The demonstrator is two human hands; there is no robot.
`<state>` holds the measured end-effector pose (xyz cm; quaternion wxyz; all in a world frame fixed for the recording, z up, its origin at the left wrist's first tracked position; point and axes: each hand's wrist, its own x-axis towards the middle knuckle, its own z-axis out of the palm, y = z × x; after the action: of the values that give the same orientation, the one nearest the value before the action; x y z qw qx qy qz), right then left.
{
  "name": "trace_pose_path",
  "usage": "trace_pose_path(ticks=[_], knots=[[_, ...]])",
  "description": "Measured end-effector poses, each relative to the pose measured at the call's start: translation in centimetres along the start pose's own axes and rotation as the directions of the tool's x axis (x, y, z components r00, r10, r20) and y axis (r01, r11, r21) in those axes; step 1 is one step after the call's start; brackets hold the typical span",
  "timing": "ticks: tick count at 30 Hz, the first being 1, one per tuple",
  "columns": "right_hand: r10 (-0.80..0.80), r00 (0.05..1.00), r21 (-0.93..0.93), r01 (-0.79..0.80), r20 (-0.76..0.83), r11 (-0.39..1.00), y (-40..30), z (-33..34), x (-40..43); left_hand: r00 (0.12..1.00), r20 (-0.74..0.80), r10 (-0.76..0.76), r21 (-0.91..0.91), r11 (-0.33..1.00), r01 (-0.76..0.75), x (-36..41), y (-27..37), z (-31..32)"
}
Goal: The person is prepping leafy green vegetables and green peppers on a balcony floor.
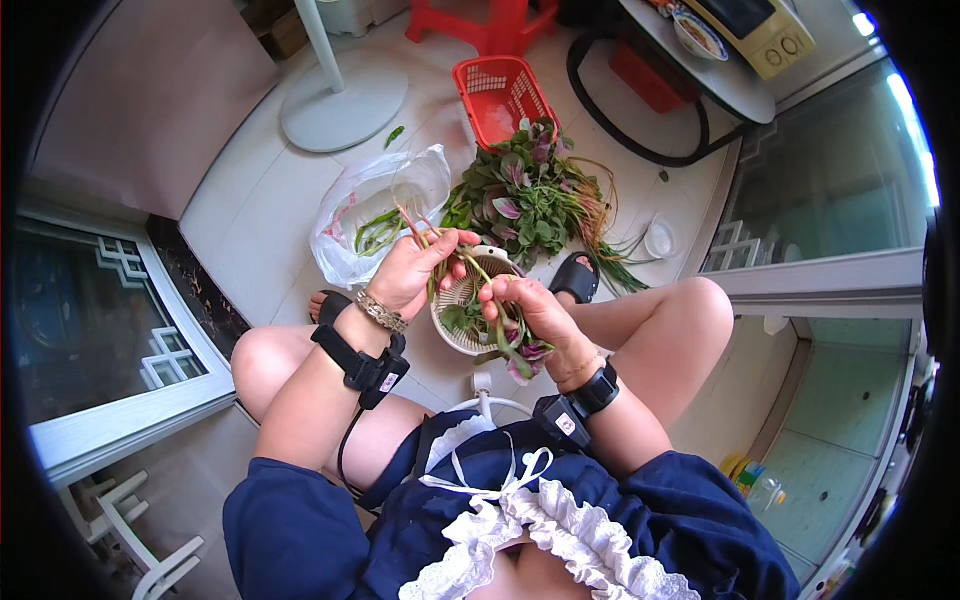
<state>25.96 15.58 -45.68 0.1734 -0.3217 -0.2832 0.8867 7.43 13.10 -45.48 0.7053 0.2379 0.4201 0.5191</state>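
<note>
My left hand [420, 270] grips the reddish lower stems [409, 217] of some leafy greens, which look like amaranth. The upper stalk and its green and purple leaves [521, 352] are in my right hand [529, 304]. One pale green stem [476, 262] stretches between the two hands. Below them stands a round slotted plastic basket [457, 341] with several picked leaves [469, 319] inside. Beyond my right hand a large heap of green and purple amaranth [517, 195] lies on the floor, its roots pointing right.
A white plastic bag [330, 251] holding stems lies left of the basket. Past the heap are a red basket [499, 97] and a red stool [484, 30]. Green onions [619, 270] and a clear tub [661, 238] lie right. A round stand base [345, 105] stands at far left.
</note>
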Motion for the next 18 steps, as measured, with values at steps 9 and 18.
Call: trace_pose_path(ticks=[9, 18], knots=[[-0.080, 0.957, -0.211, 0.021, -0.278, 0.977, 2.2, -0.3, 1.6, 0.988, -0.153, -0.009, 0.084, 0.996, 0.022, 0.5, -1.9, -1.3], [-0.034, 0.888, -0.260, -0.098, -0.459, 0.961, 5.8, -6.8, 4.7, 0.799, -0.561, 0.217, 0.551, 0.818, 0.164, 3.7, 1.0, -8.1]])
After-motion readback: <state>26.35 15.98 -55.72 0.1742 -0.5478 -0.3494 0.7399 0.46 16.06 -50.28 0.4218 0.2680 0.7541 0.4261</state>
